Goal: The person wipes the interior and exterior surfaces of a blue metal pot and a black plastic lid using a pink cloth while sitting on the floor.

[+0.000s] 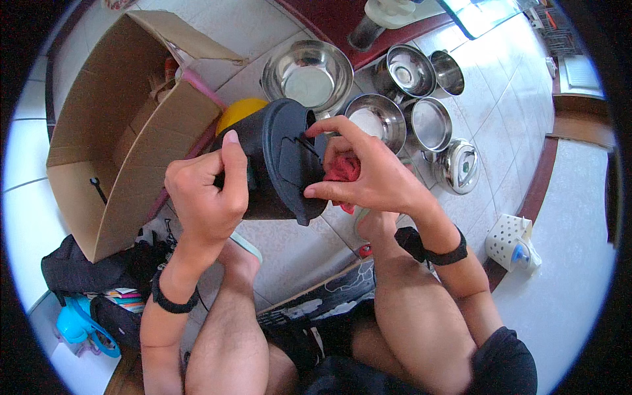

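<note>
A black lidded plastic container, perhaps a jug [291,153], lies tilted on its side in the air between my hands. My left hand [212,182] grips it at its left side, thumb up, fingers curled round what may be its handle. My right hand [370,173] is at the lid end, thumb and index finger spread against the lid's edge. A crumpled red cloth [343,173] is tucked in the right palm under the other fingers. Behind the container, part of a yellow round thing [239,112] shows.
An open cardboard box [133,163] stands at left. Several steel bowls and pots [308,74] and a lidded steel container [459,167] sit on the tiled floor beyond my hands. A white perforated basket [507,242] is at right, a black bag [79,271] at lower left.
</note>
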{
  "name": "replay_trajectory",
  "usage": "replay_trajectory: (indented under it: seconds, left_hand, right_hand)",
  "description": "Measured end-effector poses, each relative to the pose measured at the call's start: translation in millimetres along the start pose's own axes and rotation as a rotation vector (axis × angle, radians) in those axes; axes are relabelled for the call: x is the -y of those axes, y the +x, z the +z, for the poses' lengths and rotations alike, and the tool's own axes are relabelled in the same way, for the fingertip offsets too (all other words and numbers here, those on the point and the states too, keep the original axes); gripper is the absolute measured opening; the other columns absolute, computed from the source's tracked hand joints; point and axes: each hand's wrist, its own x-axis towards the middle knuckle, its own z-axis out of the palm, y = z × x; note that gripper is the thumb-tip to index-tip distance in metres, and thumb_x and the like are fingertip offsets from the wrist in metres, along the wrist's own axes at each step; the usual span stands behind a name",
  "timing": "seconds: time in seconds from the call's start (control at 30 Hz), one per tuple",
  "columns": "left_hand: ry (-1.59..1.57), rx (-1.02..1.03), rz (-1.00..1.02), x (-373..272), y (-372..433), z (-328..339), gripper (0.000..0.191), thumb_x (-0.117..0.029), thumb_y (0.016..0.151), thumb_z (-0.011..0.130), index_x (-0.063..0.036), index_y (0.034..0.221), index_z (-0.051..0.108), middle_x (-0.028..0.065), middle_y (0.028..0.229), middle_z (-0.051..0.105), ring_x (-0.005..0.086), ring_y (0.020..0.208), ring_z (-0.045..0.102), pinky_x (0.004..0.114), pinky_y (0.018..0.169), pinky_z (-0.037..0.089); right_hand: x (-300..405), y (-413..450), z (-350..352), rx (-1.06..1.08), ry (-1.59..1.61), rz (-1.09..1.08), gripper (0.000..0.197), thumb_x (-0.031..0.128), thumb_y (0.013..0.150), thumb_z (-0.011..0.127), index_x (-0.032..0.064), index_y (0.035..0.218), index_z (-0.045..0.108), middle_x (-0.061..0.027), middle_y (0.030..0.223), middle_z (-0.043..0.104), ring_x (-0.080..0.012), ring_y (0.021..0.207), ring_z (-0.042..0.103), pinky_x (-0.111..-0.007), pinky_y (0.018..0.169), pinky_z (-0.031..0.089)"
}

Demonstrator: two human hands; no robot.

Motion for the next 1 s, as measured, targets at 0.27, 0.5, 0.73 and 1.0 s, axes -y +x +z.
replay_trajectory:
  seconds: [0.27, 0.5, 0.73, 1.0]
  left_hand:
    - [0.077, -0.041, -0.004, -9, 1, 2, 0.037, -0.007, 0.089, 0.064, -0.0004, 0.053, 0.057, 0.0153, 0.046, 0.046, 0.0307, 0.035, 0.043, 0.038, 0.04, 0.03]
    - [0.174, -0.052, 0.124, -13, -4, 0, 0.038, -0.005, 0.085, 0.066, -0.0052, 0.049, 0.052, 0.0135, 0.047, 0.051, 0.0305, 0.037, 0.048, 0.038, 0.039, 0.032]
    - [0.182, -0.026, 0.165, -13, -8, -2, 0.039, -0.004, 0.083, 0.066, -0.0069, 0.048, 0.051, 0.0125, 0.047, 0.052, 0.0287, 0.037, 0.05, 0.037, 0.039, 0.034]
    - [0.123, -0.054, 0.173, -18, -1, -7, 0.041, 0.001, 0.091, 0.059, -0.0007, 0.051, 0.049, 0.0144, 0.047, 0.048, 0.027, 0.035, 0.045, 0.037, 0.041, 0.029]
  right_hand:
    - [13, -10, 14, 0.09, -0.192, 0.116, 0.121, 0.062, 0.059, 0.087, -0.0034, 0.145, 0.032, -0.0161, 0.075, 0.063, -0.0325, 0.075, 0.066, -0.04, 0.07, 0.052]
    - [14, -5, 28, 0.049, -0.065, 0.202, 0.119, 0.053, 0.062, 0.088, -0.0026, 0.147, 0.027, -0.0157, 0.075, 0.063, -0.0328, 0.073, 0.065, -0.04, 0.069, 0.052]
    - [9, -5, 30, -0.052, -0.177, 0.048, 0.113, 0.036, 0.062, 0.089, -0.0012, 0.148, 0.027, -0.0152, 0.082, 0.058, -0.0312, 0.077, 0.061, -0.038, 0.075, 0.05]
    - [13, -2, 28, -0.107, -0.138, -0.039, 0.111, 0.035, 0.061, 0.089, -0.0018, 0.147, 0.029, -0.0167, 0.086, 0.058, -0.0314, 0.08, 0.061, -0.039, 0.076, 0.049]
